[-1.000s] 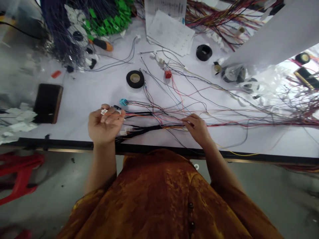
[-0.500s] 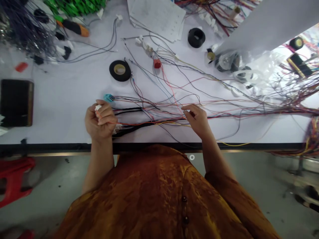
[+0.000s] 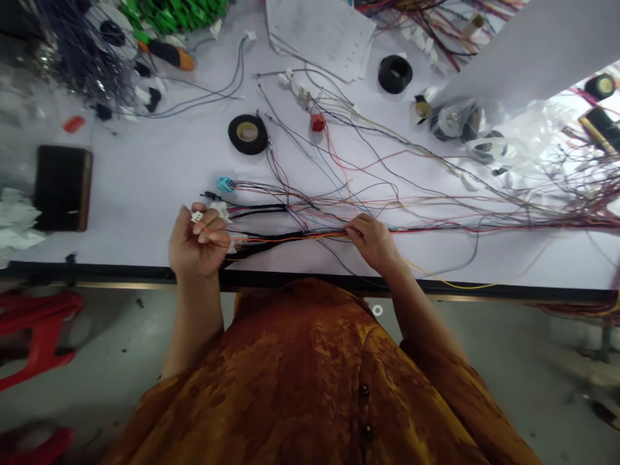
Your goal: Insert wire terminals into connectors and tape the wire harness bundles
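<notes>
Wire harness [image 3: 303,236] on the worktable [image 3: 155,168]: loose strands spread across the white top, running from beside the left hand to a tangle at the right edge; its near branches are wrapped in black tape
Dark wire bundle [image 3: 72,55]: at the far left, strands heaped together, with a pile of green connectors [image 3: 174,13] just beside it
Paper sheets [image 3: 320,39]: overlapping at the far side
Clear plastic bags [image 3: 513,139]: crumpled on the right, near the large white cylinder [image 3: 523,58]
Left hand [image 3: 201,244]: palm turned up, fingers curled around a small white connector, an orange wire [image 3: 271,240] leading from it toward the right hand
Right hand [image 3: 372,242]: thumb and fingertips pinched together on the harness strands; which strands exactly is too small to tell
Phone-like dark slab [image 3: 62,187]: flat on the table, left of the left hand
Black tape roll [image 3: 234,139]: lying flat beyond the hands; a second roll [image 3: 386,79] lies near the sheets
Orange-and-black handle [image 3: 167,54]: beside the dark wire bundle
Teal connector [image 3: 225,185]: on the table just beyond the left hand, wires trailing right
Red connector [image 3: 318,122]: right of the nearer tape roll, with thin red wires
White connector [image 3: 196,217]: showing at the left hand's fingertips
</notes>
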Demonstrator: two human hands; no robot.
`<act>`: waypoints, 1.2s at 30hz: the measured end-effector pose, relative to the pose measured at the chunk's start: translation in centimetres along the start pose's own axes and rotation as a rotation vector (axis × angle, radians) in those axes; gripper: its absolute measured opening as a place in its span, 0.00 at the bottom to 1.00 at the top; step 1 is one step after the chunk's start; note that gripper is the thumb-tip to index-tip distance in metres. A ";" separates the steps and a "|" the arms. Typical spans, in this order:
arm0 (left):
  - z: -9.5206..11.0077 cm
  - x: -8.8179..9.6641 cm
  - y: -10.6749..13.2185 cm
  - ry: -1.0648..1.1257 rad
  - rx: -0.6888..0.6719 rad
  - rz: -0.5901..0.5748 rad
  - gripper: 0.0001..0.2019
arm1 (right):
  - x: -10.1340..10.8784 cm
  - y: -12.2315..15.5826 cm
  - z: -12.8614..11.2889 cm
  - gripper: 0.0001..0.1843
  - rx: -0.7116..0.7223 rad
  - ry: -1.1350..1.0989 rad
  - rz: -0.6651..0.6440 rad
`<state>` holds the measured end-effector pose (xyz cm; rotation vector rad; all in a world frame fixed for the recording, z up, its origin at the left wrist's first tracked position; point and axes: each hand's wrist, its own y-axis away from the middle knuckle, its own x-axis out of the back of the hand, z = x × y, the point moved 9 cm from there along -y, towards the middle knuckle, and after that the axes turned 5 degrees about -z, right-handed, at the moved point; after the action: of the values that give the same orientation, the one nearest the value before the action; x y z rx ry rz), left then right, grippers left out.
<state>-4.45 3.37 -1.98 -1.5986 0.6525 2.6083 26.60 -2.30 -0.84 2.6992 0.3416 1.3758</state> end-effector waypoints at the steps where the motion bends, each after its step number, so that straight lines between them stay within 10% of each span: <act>1: 0.2 0.3 0.2 -0.053 -0.018 0.008 0.18 | 0.0 0.0 -0.1 0.12 0.008 0.005 0.008; 16: 1.1 1.1 1.6 -0.555 -0.116 0.153 0.12 | -1.7 -2.8 -3.7 0.15 0.112 0.049 -0.020; 28: -6.0 -6.0 0.0 -1.915 -0.267 -0.343 0.15 | -1.6 -7.4 -5.3 0.15 0.163 0.128 -0.105; 36: -9.7 -5.3 -1.4 -2.399 -0.037 -0.359 0.21 | 0.9 -9.1 -4.0 0.16 0.145 0.199 -0.030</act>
<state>6.67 2.29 -1.68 1.4955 -0.0425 2.0330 22.48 6.71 0.59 2.6595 0.5152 1.6778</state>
